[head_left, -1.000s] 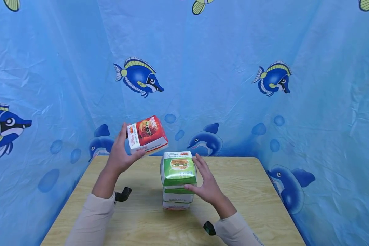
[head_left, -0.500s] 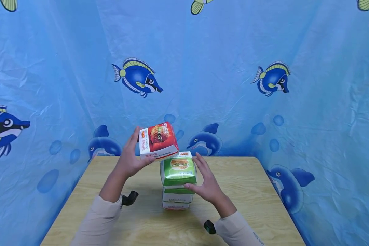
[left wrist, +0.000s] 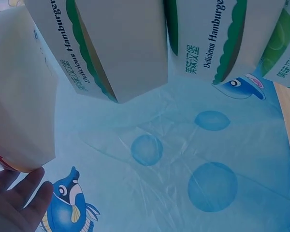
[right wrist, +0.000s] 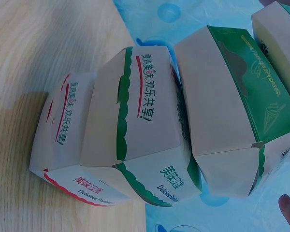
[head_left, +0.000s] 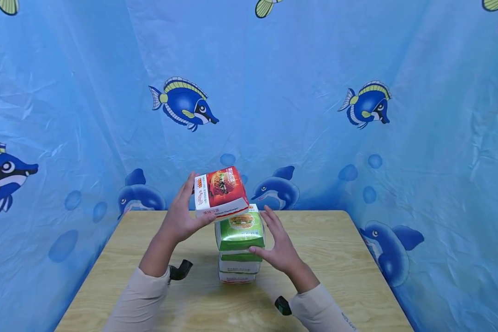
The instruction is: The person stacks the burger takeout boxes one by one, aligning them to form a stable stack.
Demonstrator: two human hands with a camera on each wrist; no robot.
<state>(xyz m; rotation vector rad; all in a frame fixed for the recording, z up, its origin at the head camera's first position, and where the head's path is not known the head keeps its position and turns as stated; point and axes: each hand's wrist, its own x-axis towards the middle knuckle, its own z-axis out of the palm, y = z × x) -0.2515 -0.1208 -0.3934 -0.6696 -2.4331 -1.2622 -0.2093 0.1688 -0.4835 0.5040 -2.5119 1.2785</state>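
My left hand [head_left: 184, 214] holds a red and white hamburger box [head_left: 222, 191], fingers behind its left side and thumb at its lower front. That box is tilted and overlaps the back left of a green hamburger box [head_left: 240, 235] from above; I cannot tell whether they touch. The green box tops a stack of three, over a green-trimmed white box [right wrist: 135, 106] and a red-trimmed one [right wrist: 70, 140]. Beside the stack's right side, my right hand [head_left: 282, 249] has extended fingers and its thumb near the top box's lower front. In the left wrist view, fingertips [left wrist: 34, 188] touch the held box [left wrist: 24, 87].
The stack stands on a wooden table [head_left: 315, 286], slightly uneven, the top box turned a little. A blue curtain [head_left: 274, 92] printed with fish and dolphins surrounds the table's back and sides. Black wrist-camera mounts [head_left: 181, 269] sit at both cuffs.
The left hand has carried the red hamburger box rightward and slightly down, until it overlaps the green box in the head view. The right hand and the stack have stayed in place.
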